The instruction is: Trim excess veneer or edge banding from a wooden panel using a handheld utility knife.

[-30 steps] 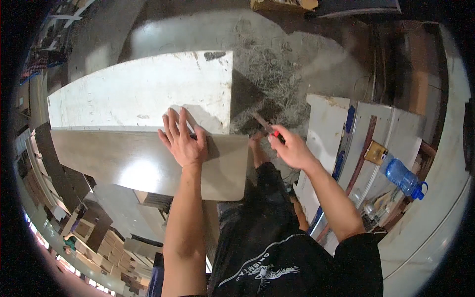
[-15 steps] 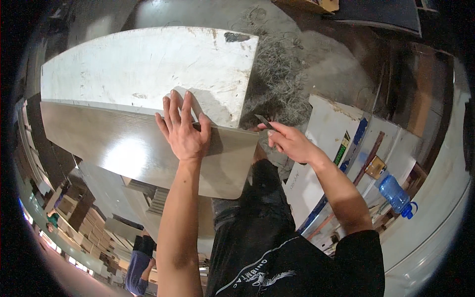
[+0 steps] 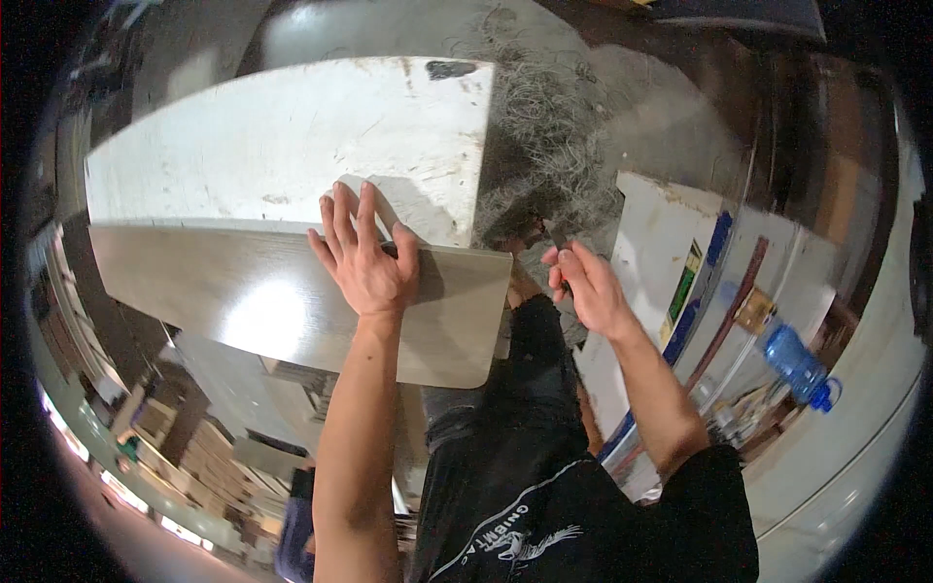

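Observation:
My left hand (image 3: 371, 274) lies with fingers spread on a grey-brown wood-grain panel (image 3: 445, 325), its fingertips reaching over onto a scuffed white board (image 3: 282, 136) on the far side. A small dark spot shows beside the thumb; I cannot make out what it is. My right hand (image 3: 591, 290) is closed around a slim dark knife (image 3: 557, 236) with a slanted tip, held past the panel's right end and apart from it. Its grip is mostly hidden by my fingers.
Thin curled grey strips (image 3: 549, 136) heap on the floor beyond the panel's right end. To the right stand a white board (image 3: 646, 233) with worn edges and a blue plastic bottle (image 3: 797, 364). A person (image 3: 294, 530) in dark blue is at lower left.
My right hand has moved away from the panel's corner, to the right and slightly nearer me, and the knife has turned more upright. My left hand stays in place on the panel.

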Action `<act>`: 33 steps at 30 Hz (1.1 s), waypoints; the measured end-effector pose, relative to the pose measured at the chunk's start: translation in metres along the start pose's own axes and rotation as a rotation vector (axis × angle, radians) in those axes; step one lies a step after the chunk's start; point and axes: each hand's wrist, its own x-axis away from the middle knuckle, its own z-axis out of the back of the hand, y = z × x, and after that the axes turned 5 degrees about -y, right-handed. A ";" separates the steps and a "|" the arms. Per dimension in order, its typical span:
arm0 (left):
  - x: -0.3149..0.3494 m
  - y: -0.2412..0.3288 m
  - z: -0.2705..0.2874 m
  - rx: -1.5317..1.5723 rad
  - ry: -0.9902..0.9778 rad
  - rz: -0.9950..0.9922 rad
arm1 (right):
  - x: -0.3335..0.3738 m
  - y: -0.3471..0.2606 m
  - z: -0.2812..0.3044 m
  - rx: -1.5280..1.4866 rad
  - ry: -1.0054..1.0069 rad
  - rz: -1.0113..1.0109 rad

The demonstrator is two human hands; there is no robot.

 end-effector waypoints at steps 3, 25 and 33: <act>-0.003 0.000 0.002 -0.014 -0.018 -0.015 | 0.020 0.038 -0.029 -0.357 0.033 0.077; 0.006 -0.009 -0.006 -0.029 -0.050 -0.077 | -0.060 0.047 -0.034 0.896 0.826 1.102; 0.012 0.006 -0.021 -0.031 0.005 -0.127 | -0.104 0.050 0.004 1.192 1.019 0.977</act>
